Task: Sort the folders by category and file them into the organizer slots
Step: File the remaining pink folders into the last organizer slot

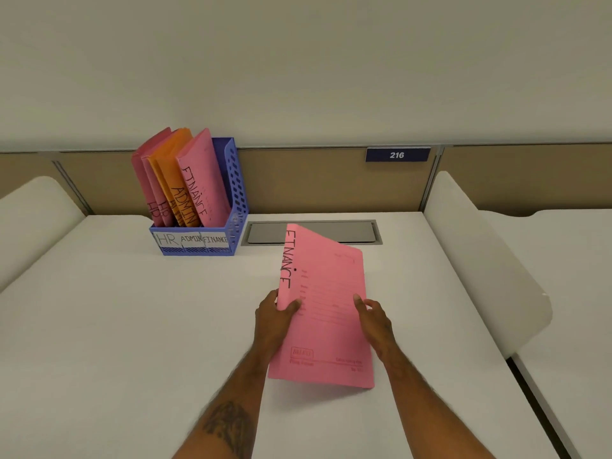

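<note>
A pink folder marked FINANCE (326,293) is held above the white desk, tilted, its spine to the left. My left hand (273,318) grips its left edge and my right hand (374,321) holds its right edge. At the back left stands a blue organizer (231,241) with slots labelled HR, ADMIN and FINANCE. Two pink HR folders (150,175) lean in its left slot, two orange ADMIN folders (174,167) in the middle, and one pink FINANCE folder (202,180) on the right.
A grey cable hatch (354,231) is set into the white desk (116,326) behind the held folder. White side dividers (480,260) flank the desk. A tan back panel carries a sign reading 216 (396,155).
</note>
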A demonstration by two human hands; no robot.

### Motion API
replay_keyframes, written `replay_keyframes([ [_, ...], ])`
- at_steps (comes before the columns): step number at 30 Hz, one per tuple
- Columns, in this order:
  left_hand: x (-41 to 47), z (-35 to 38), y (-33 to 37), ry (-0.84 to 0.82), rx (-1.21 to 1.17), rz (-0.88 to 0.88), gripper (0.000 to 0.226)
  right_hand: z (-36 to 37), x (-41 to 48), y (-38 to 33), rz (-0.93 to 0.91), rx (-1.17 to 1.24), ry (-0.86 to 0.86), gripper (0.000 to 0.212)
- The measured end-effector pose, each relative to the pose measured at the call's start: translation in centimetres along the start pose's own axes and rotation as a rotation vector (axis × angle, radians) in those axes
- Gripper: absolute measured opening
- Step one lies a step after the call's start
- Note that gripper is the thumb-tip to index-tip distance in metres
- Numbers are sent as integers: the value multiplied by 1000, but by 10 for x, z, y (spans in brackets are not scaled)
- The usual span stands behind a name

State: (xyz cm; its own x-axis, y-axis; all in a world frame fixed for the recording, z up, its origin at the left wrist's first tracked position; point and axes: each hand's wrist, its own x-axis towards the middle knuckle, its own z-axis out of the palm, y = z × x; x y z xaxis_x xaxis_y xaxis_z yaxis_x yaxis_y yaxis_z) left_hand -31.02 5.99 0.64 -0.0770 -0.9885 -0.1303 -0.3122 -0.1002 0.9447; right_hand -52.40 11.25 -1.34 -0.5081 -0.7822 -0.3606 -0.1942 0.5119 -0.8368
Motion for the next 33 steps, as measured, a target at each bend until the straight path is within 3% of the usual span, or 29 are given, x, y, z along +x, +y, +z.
replay_keyframes([
  [6, 10, -63, 22, 84, -39, 93, 48, 41, -19, -75, -161, -43, -71, 67],
  [13, 19, -149, 35, 103, 13, 188, 30, 114, -66, -201, -405, -2, -66, 68],
  [21, 16, -214, 16, 183, 333, 403, 22, 177, -130, -311, -617, -148, 183, 93],
  [23, 15, -222, 11, 214, 345, 438, 27, 186, -137, -326, -613, -237, 241, 87],
  [28, 18, -227, 5, 288, 336, 487, 30, 201, -142, -343, -599, -326, 328, 42],
  [33, 30, -224, 11, 236, 321, 498, 33, 204, -130, -354, -645, -335, 349, 38],
])
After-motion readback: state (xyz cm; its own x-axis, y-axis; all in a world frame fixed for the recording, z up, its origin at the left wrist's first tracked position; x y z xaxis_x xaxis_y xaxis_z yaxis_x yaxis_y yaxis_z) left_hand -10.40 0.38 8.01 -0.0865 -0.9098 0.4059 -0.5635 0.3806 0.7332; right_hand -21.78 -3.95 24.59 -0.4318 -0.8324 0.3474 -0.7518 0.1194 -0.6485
